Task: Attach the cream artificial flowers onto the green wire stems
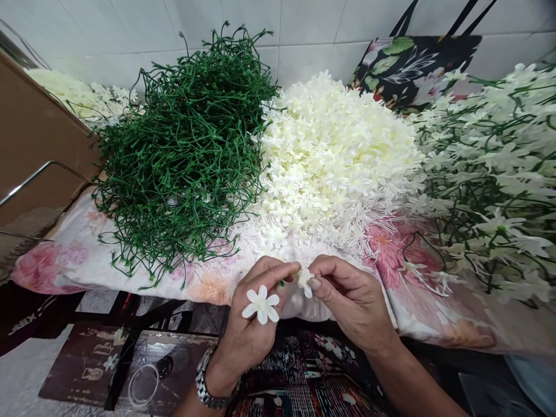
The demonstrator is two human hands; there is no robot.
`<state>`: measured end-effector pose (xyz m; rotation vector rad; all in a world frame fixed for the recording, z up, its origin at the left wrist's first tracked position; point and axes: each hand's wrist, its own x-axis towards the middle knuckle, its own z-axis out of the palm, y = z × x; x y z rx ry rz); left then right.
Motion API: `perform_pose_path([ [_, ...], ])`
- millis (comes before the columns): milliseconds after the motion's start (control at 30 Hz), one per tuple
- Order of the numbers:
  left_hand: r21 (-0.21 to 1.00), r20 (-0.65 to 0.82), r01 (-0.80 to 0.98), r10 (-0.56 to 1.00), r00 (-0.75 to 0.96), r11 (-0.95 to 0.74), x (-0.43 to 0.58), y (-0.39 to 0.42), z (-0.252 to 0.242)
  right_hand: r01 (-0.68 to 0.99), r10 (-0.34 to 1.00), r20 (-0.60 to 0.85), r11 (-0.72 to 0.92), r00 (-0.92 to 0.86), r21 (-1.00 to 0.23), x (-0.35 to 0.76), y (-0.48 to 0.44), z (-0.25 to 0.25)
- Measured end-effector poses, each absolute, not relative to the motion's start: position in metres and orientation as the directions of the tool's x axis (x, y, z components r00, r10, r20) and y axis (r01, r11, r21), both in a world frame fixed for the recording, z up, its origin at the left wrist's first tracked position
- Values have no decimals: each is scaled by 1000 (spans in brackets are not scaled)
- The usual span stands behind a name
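Observation:
Near the table's front edge, my left hand [256,307] is closed round a green stem, of which only a small tip shows by the fingers. A white six-petalled flower [262,304] rests against the back of that hand. Just to the right, my right hand [351,295] pinches a small white flower [305,281] between thumb and forefinger, close to the left fingertips. Beyond the hands lie a heap of green stems [186,145] on the left and a pile of loose cream-white flowers [334,150] in the middle.
White flowers on green stems [499,174] are heaped at the right. A floral cloth [204,284] covers the table. A cardboard box [39,133] stands at the left, and a black floral bag [417,66] at the back. Below left is a brown stool [82,359].

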<state>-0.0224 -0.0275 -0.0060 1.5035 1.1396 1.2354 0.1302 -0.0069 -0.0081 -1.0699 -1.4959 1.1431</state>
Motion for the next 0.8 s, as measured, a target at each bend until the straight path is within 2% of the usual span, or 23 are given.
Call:
perform_pose_path([
  [200, 929, 320, 206, 947, -34, -307, -12, -30, 0, 124, 960, 181, 211, -213, -970, 130, -10, -11],
  [467, 864, 432, 274, 901, 26, -422, -11, -31, -3, 151, 945, 223, 264, -241, -953, 131, -14, -10],
  [667, 916, 371, 185, 927, -53, -356, -11, -28, -5, 219, 928, 276, 333, -252, -917, 132, -14, -7],
  [800, 938, 323, 141, 946, -22, -317, -12, -29, -6, 296, 880, 347, 443, -325, -846, 133, -13, -3],
])
